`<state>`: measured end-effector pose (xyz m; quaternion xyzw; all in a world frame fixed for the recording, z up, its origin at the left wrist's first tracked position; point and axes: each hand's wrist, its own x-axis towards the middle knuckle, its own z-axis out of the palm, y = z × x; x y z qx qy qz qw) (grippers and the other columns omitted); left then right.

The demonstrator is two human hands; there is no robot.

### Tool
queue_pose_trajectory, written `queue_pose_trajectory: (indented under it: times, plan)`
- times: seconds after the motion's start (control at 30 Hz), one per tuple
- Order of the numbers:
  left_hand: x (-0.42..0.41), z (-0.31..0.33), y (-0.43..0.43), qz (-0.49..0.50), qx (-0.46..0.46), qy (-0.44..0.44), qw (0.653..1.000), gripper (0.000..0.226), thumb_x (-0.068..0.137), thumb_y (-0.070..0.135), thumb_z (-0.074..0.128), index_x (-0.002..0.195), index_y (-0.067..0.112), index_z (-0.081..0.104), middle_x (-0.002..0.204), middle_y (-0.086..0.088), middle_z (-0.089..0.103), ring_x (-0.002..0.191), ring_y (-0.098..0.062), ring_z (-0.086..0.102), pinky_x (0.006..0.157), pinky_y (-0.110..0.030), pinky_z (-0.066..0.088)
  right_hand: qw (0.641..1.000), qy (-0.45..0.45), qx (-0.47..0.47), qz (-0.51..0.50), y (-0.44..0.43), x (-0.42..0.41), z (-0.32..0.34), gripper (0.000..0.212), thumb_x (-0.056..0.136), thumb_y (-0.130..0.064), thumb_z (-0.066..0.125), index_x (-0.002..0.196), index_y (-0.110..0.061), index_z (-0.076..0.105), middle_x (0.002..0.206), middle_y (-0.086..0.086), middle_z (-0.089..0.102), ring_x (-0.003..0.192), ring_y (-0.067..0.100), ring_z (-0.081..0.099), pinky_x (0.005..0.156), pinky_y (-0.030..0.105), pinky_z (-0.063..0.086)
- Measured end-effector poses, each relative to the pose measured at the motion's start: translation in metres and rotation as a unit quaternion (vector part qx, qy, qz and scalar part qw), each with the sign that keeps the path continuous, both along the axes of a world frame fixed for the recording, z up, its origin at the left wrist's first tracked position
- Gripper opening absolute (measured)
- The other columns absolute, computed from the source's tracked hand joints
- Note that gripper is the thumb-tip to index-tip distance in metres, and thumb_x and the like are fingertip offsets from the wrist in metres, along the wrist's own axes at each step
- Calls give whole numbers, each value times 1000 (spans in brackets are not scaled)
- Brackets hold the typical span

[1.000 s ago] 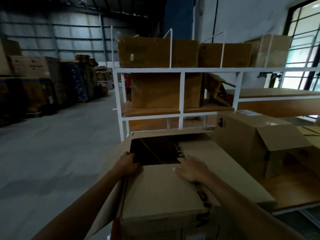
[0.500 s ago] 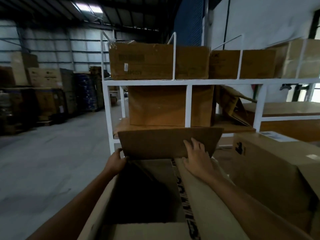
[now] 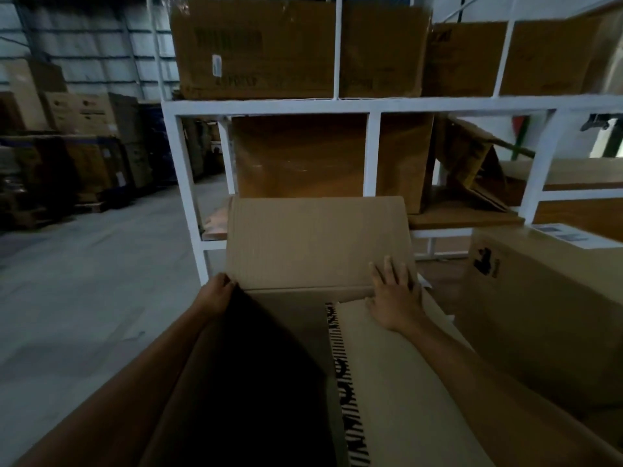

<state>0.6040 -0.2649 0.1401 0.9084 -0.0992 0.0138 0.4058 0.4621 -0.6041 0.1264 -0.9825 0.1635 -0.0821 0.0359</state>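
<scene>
Cardboard box (image 3: 404,382) sits open and near, in front of a white rack (image 3: 269,106). Its far flap (image 3: 317,241) stands upright against the rack's lower shelf. The left hand (image 3: 215,293) grips the box rim at the flap's lower left corner, fingers curled over the edge. The right hand (image 3: 394,298) lies flat, fingers straight and spread, pressing the flap's lower right corner. A second box (image 3: 539,315) stands just to the right, and more boxes fill the rack's shelves.

Plain brown cardboard box flap (image 3: 317,244), black-striped tape (image 3: 347,382), white rack frame (image 3: 337,105).
</scene>
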Motion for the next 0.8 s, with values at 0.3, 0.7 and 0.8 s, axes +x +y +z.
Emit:
queue_pose_trajectory:
  times: [0.3,0.7,0.8]
  plan:
    - [-80,1,29,-5,47,-2,999,22,100,27,53,108,6,57,104,-11,61,99,-27,60,79,-34,46,994,97,54,-10,35,-62,2,73,95,-60,33,155,-41,-6,165,7,-15,147,51,-3,116,64,6]
    - [-138,-5,62,-62,254,-51,964,24,91,25,62,114,21,67,115,-6,68,102,-23,65,84,-34,55,997,47,19,-50,72,-133,3,55,100,-50,29,151,-30,28,159,6,26,141,41,24,113,60,14]
    - [-132,-1,61,-59,273,-56,958,24,92,28,62,116,24,68,113,-3,67,101,-22,65,78,-31,53,998,5,9,-67,71,-121,1,38,98,-40,38,133,-28,47,145,7,45,132,38,37,108,61,27]
